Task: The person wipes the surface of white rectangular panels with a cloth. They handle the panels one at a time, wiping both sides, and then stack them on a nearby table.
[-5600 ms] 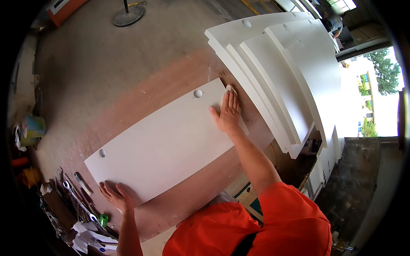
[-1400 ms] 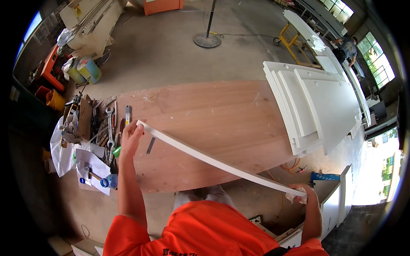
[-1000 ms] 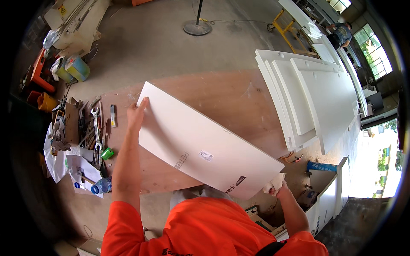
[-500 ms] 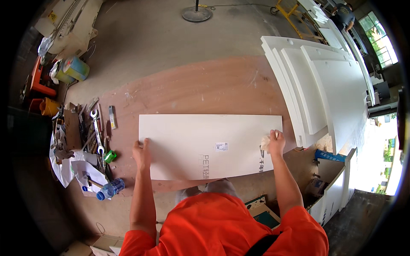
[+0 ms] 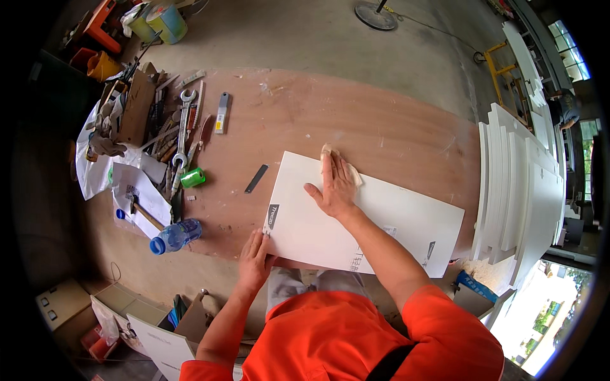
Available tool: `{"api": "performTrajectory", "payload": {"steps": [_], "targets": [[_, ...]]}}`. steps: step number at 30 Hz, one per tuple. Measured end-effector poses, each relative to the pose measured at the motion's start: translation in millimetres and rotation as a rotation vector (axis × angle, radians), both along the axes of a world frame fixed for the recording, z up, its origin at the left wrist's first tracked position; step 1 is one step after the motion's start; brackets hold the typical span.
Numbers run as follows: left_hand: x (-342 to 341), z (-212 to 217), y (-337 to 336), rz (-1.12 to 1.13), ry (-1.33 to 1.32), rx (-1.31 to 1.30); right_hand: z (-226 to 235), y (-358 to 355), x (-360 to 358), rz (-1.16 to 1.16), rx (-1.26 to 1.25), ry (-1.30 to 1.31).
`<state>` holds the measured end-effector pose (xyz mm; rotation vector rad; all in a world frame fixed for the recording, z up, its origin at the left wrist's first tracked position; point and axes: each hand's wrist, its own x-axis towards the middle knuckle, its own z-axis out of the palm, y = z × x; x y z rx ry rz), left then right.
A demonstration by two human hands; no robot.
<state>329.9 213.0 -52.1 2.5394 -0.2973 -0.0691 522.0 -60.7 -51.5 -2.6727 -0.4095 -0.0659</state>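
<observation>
A white rectangular panel lies slantwise on the brown worktable, its near edge by my body. My left hand grips its near left corner, thumb and fingers about the edge. Across the panel's far edge, my right hand presses down a pale cloth, fingers stretched over it and thumb out to the side. Cloth shows past the fingertips and beside the palm. Printed marks and a small label sit on the panel's face, the label partly hidden by my right forearm. Left of the panel lies a dark flat strip.
On the worktable, a scraper-like tool, a wrench, a green roll, a hammer and a blue-capped bottle crowd the left. White panels lean at the right. Another person stands far right.
The panel has turned clockwise and sits further right in view. My right hand has moved from its right end to the far edge with the cloth; the dark strip now shows.
</observation>
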Motion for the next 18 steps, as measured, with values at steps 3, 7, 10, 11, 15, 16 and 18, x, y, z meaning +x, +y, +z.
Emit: {"api": "performTrajectory", "payload": {"steps": [3,7,10,11,15,16,18], "targets": [[3.4,-1.7,4.9,-0.017,-0.041,0.005,-6.0,65.7,35.9,0.098,-0.051,-0.032],[10.6,0.5,8.3,-0.037,-0.086,0.037,-7.3,98.6,9.4,0.242,-0.085,-0.086],[7.1,-5.5,11.7,-0.027,-0.081,0.030,-3.6,107.4,-84.8,0.416,0.004,-0.022],[6.9,-7.0,11.0,0.008,-0.107,-0.004,-4.4,106.9,-107.9,0.463,0.047,-0.005],[4.5,10.4,13.0,0.110,0.010,-0.257,1.3,92.2,-51.8,0.090,0.014,-0.079],[0.1,2.7,20.8,0.135,0.083,-0.439,5.5,89.5,-32.3,-0.060,-0.012,-0.087],[5.2,-4.1,30.5,0.236,0.169,-0.725,3.8,103.0,-50.4,-0.065,-0.061,-0.076]]}}
